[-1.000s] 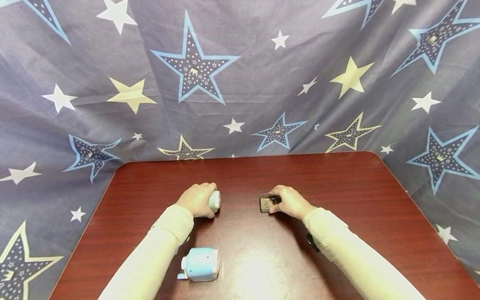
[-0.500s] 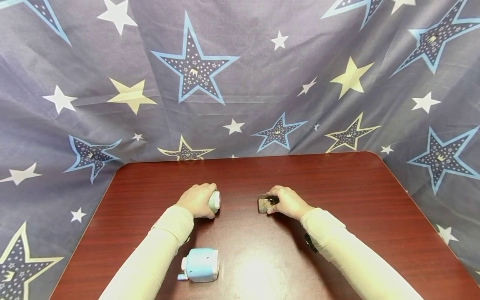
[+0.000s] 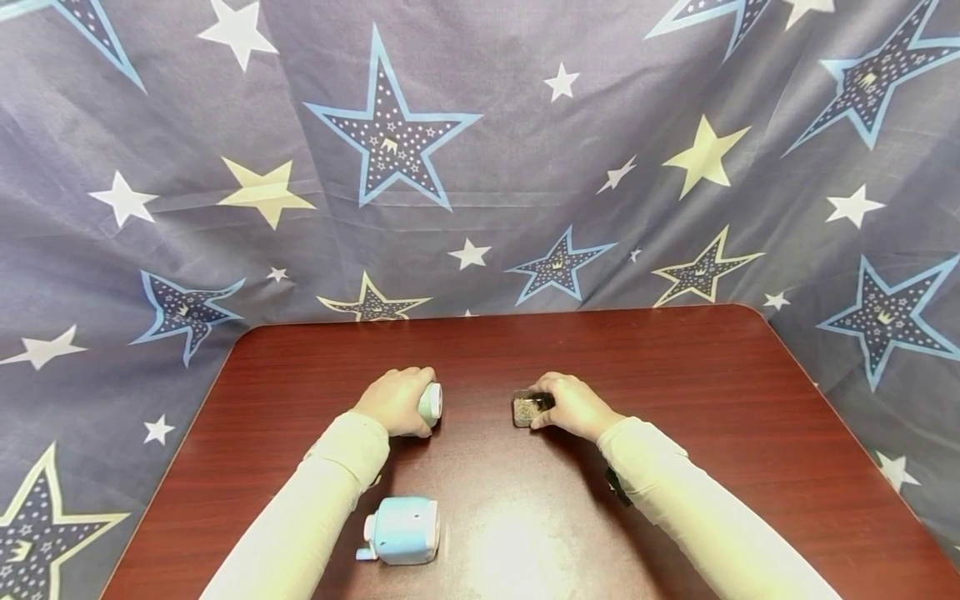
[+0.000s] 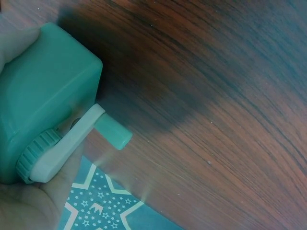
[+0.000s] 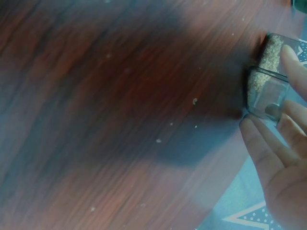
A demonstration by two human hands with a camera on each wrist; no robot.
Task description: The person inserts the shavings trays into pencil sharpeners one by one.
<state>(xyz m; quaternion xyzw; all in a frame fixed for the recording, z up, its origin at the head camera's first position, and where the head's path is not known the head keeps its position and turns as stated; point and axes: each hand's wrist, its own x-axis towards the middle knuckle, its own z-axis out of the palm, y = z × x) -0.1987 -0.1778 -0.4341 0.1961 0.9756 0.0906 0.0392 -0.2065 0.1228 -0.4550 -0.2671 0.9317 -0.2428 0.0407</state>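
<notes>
Nearby, a blue sharpener [image 3: 405,531] sits on the desk [image 3: 697,383], beside our left sleeve [image 3: 322,492], with neither hand on it. Farther out, our right grip [image 3: 573,406] pinches a clear bin [image 5: 264,96] between thumb and fingertips; we cannot tell whether it touches the desk. Pale shavings [image 5: 271,55] lie in it, so we judge it light and stiff, perhaps brittle, and quick to spill if tipped. Its side walls look the safest place to pinch. A few crumbs [image 5: 194,101] dot the wood. Level with it, well apart on the left, our left grip [image 3: 393,402] is wrapped round a green sharpener [image 4: 50,76]. It looks rigid, rather smooth and easily steadied; we would hold the boxy body, leaving the crank [image 4: 67,143] free. Behind everything hangs a starry curtain [image 3: 495,142].
</notes>
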